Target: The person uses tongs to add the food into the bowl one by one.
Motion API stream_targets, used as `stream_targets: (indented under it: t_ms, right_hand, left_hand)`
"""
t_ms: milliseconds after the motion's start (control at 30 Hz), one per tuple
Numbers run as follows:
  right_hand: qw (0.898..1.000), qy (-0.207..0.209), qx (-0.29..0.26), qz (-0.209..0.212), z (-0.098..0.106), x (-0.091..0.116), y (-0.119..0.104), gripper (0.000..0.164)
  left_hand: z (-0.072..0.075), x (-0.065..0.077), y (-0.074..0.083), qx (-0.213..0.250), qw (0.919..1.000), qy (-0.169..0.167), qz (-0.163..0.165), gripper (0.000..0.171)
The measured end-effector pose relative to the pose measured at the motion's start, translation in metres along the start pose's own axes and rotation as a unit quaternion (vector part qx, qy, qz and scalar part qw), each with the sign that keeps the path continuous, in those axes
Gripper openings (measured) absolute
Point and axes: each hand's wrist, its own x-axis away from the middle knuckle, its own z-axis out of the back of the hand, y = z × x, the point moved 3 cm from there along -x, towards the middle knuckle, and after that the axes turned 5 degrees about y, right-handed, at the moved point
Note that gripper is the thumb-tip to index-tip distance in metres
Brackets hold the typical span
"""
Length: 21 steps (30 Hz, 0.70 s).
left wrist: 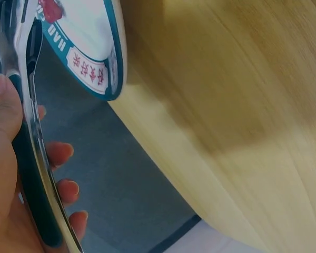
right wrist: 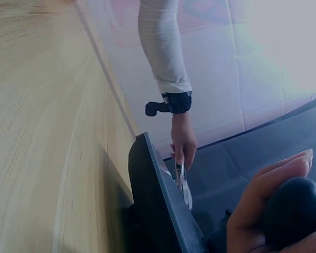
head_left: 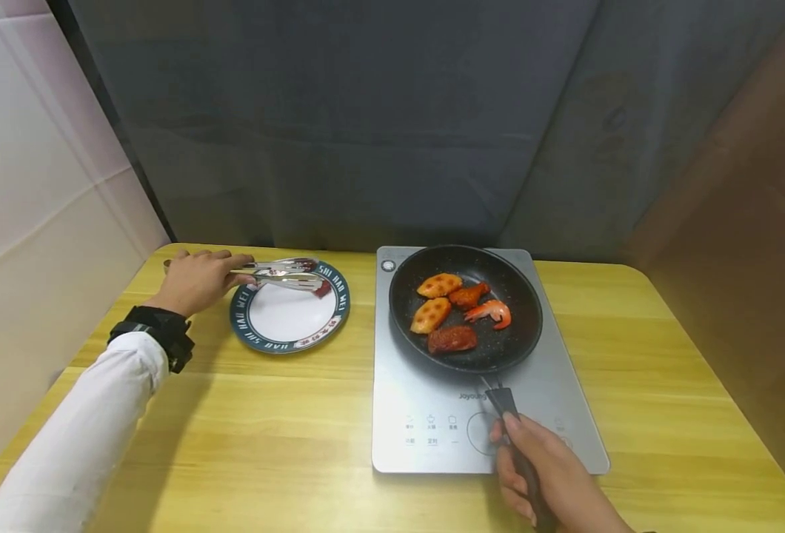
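My left hand grips metal tongs, whose dark green handle shows in the left wrist view. The tong tips reach over a white plate with a dark teal rim, and a small dark red food piece is at one tip. Whether the tongs pinch it cannot be told. My right hand holds the handle of a black frying pan. In the pan lie two yellow spotted pieces, a drumstick, a shrimp and a brown meat piece.
The pan stands on a silver induction cooker with touch controls at its front. Yellow wooden table surrounds the plate and cooker. A dark cloth hangs behind, with a pale wall cloth at left and a brown one at right.
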Motion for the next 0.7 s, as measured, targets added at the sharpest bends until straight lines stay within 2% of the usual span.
stream_targets:
  t_ms: [167, 267, 500, 700]
  right_hand:
    - [1.000, -0.003, 0.000, 0.004, 0.000, -0.001, 0.001, 0.039]
    - [1.000, -0.004, 0.002, 0.007, 0.000, -0.001, 0.002, 0.039]
    - [1.000, -0.010, 0.002, 0.016, 0.001, -0.001, 0.002, 0.037]
    - [1.000, -0.014, -0.003, 0.020, 0.000, -0.002, 0.002, 0.036]
  left_hand:
    - [-0.005, 0.003, -0.004, 0.004, 0.9985, -0.052, 0.012, 0.045]
    - [-0.008, 0.005, -0.004, 0.013, 0.9973, -0.070, 0.014, 0.045]
    - [-0.009, 0.007, -0.004, 0.036, 0.9982, -0.044, 0.016, 0.039]
    - [-0.012, 0.013, -0.002, 0.046, 0.9980, -0.022, 0.038, 0.038]
